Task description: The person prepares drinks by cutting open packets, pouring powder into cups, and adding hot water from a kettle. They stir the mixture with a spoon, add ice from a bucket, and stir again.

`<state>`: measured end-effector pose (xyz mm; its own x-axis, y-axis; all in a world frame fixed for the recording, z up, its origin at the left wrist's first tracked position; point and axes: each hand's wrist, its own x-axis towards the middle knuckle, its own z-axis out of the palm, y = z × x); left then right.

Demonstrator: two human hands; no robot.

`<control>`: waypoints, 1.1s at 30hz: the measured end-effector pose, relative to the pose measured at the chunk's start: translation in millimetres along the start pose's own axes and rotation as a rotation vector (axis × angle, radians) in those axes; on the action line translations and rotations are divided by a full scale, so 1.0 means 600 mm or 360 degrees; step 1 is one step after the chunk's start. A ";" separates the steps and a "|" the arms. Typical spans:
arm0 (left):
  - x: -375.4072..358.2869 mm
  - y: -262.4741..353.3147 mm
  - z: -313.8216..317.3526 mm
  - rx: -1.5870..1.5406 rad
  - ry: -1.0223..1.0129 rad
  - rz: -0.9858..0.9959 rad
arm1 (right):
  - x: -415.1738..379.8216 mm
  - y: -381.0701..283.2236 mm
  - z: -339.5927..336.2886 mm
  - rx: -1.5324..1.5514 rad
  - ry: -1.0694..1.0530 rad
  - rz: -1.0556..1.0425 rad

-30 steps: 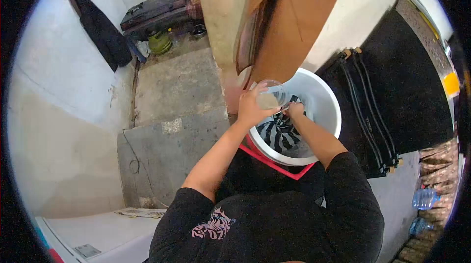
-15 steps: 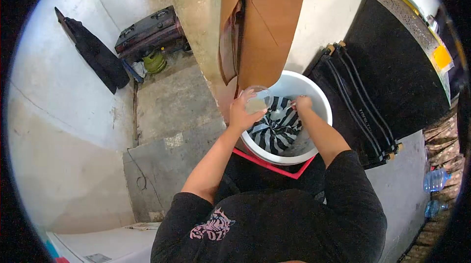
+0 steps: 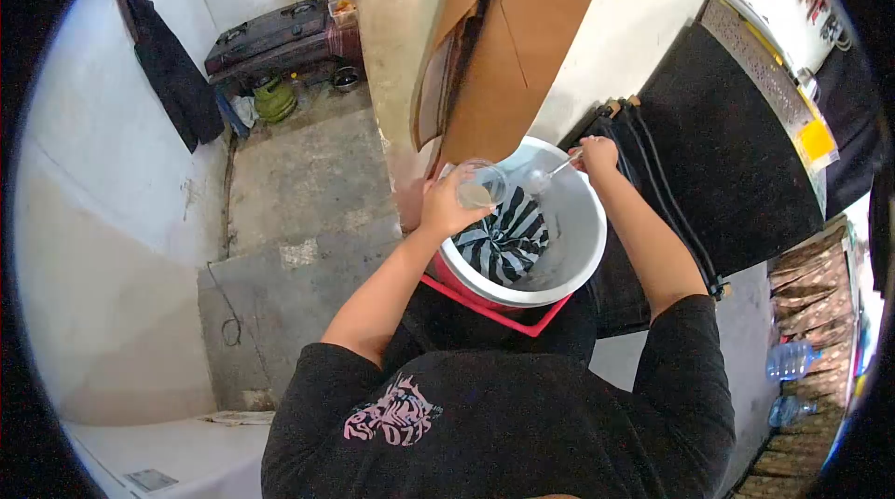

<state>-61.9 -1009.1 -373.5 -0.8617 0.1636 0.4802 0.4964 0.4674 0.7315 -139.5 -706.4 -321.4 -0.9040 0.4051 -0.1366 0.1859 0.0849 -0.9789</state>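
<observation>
Hands over bucket, glass and spoon held.
I see my left hand (image 3: 446, 207) wrapped around a glass (image 3: 478, 186) at the white bucket's (image 3: 578, 252) 10 o'clock rim; my right hand (image 3: 598, 154), arm outstretched, pinches a spoon (image 3: 552, 173) at 12 o'clock.

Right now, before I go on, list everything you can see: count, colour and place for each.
bucket: one, white, in front of the person, on a red stand
striped cloth: one, black and white, inside the bucket
glass jar: one, clear, some pale contents, over the bucket's left rim
spoon: one, clear or silvery, above the bucket
cardboard sheets: brown, leaning on the pillar beyond the bucket
dark mats: several, black, against the right wall
stove: one, dark, far corner
gas cylinder: one, green, beside the stove
water bottles: two, clear, lower right
left hand: holds the glass jar
right hand: holds the spoon
</observation>
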 end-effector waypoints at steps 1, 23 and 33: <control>0.000 0.003 -0.002 0.0018 -0.0022 -0.0006 | -0.039 -0.051 0.022 -0.0065 0.0169 -0.0080; 0.001 0.015 -0.012 -0.0072 0.0109 0.0033 | -0.098 -0.020 0.047 -0.0214 0.0398 -0.0721; 0.008 -0.001 0.013 -0.0193 0.0167 0.0073 | -0.131 0.228 0.188 -0.0981 -0.0497 -0.1084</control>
<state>-67.2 -1001.8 -375.6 -0.8255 0.0879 0.5575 0.5493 0.3520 0.7579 -86.3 -829.5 -461.9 -0.9377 -0.1596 0.3088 -0.3263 0.7102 -0.6238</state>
